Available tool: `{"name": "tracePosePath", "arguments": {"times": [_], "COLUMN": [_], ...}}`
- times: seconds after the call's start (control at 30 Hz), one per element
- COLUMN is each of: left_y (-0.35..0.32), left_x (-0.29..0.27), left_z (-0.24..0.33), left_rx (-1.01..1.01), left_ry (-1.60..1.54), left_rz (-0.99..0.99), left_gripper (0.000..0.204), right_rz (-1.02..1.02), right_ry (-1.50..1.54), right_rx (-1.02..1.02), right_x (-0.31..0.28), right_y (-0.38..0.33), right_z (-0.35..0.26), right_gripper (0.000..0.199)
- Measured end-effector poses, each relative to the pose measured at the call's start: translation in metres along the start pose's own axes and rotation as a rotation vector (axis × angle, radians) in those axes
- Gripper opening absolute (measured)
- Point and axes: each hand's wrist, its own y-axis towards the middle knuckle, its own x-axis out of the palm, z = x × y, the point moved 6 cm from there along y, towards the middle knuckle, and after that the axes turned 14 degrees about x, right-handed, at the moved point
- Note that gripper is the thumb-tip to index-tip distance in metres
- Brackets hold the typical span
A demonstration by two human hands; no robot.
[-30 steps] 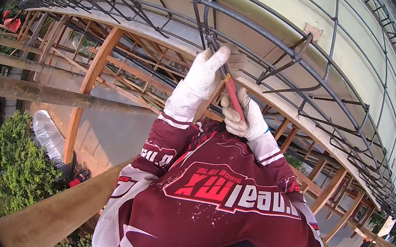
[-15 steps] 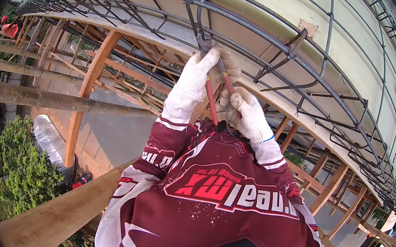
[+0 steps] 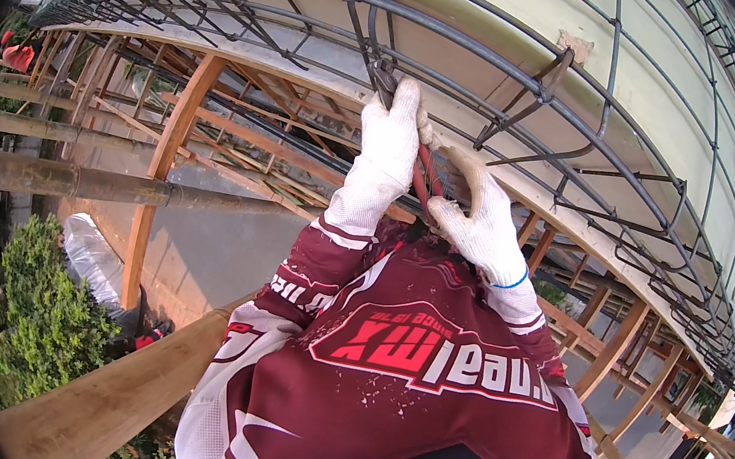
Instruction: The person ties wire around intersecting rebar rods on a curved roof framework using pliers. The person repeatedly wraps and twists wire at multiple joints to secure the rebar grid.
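Note:
A pair of pincers (image 3: 427, 174) with dark jaws and red handles slants between my hands. Its jaws rest at a bar crossing on the dark steel rebar cage (image 3: 465, 49). In a white knit glove, my left hand (image 3: 389, 139) is closed around the tool just below the jaws. My right hand (image 3: 486, 227), gloved in white too, curls around the red handles lower down, its thumb against their ends. The two handles lie close together. Some of the right fingers are hidden behind the handles. A loop of thin wire is hard to make out by the right hand.
A pale curved formwork panel (image 3: 509, 2) backs the rebar. Below the cage, timber posts (image 3: 173, 139) and bamboo poles (image 3: 68, 179) form scaffolding. A thick pole (image 3: 115, 382) runs at lower left, above bushes (image 3: 52, 299) and a whitish sheet (image 3: 92, 258). Rebar ends stick out toward me.
The pincer handles have come from apart to close together. My right hand has shifted slightly right, with its fingers extended along the handles. The wire loop it held is less visible.

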Motion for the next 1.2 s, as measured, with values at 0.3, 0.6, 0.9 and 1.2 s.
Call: {"name": "tracePosePath", "arguments": {"times": [0.3, 0.6, 0.9, 1.2], "left_y": [-0.002, 0.002, 0.006, 0.010], "left_x": [0.004, -0.001, 0.001, -0.009], "left_z": [0.002, -0.003, -0.003, -0.007], "left_rx": [0.038, -0.091, 0.052, -0.128], "left_ry": [0.009, -0.120, 0.209, -0.248], "left_rz": [0.064, -0.089, 0.052, -0.214], "left_gripper": [0.029, 0.040, 0.037, 0.039], "right_rz": [0.037, -0.740, 0.095, -0.645], "right_ry": [-0.139, 1.112, 0.029, 1.113], "right_rx": [0.172, 0.613, 0.085, 0.731], "right_x": [0.038, 0.076, 0.037, 0.083], "right_y": [0.009, 0.007, 0.013, 0.017], "right_z": [0.016, 0.052, 0.007, 0.059], "right_gripper": [0.060, 0.064, 0.040, 0.070]}}
